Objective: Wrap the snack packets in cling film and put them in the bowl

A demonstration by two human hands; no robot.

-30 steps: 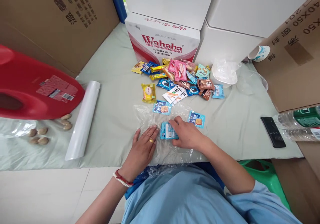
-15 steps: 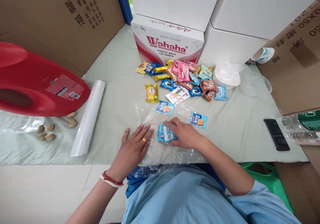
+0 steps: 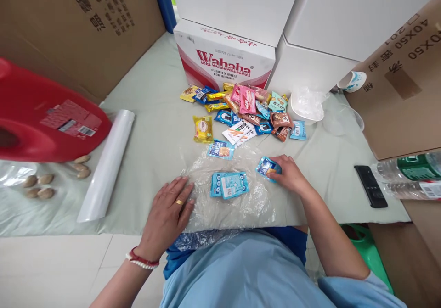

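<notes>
My right hand (image 3: 289, 174) has its thumb and fingers closed on the right end of a small blue snack packet (image 3: 266, 166). My left hand (image 3: 171, 207) lies palm down with fingers stretched out, at the left edge of a clear plastic sheet (image 3: 201, 211) spread over the table. Between the hands, blue snack packets (image 3: 234, 185) overlap on the sheet, back sides up. Just beyond them lies another blue snack packet (image 3: 220, 149), picture side up. Behind it is a yellow-wrapped snack (image 3: 203, 129), next to a pile of mixed wrapped snacks (image 3: 248, 101).
A Wahaha carton (image 3: 223, 60) and white boxes (image 3: 237, 5) stand behind the pile. On the left are a red jug (image 3: 51, 115), a white roll (image 3: 106, 165) and several brown nuts (image 3: 39, 186). To the right are a white bowl (image 3: 306, 108), a phone (image 3: 371, 186) and plastic bottles (image 3: 406, 166).
My right hand has left the overlapping packets in the middle and moved right, taking hold of the packet there. My left hand stays flat at the sheet's edge. The view has shifted slightly.
</notes>
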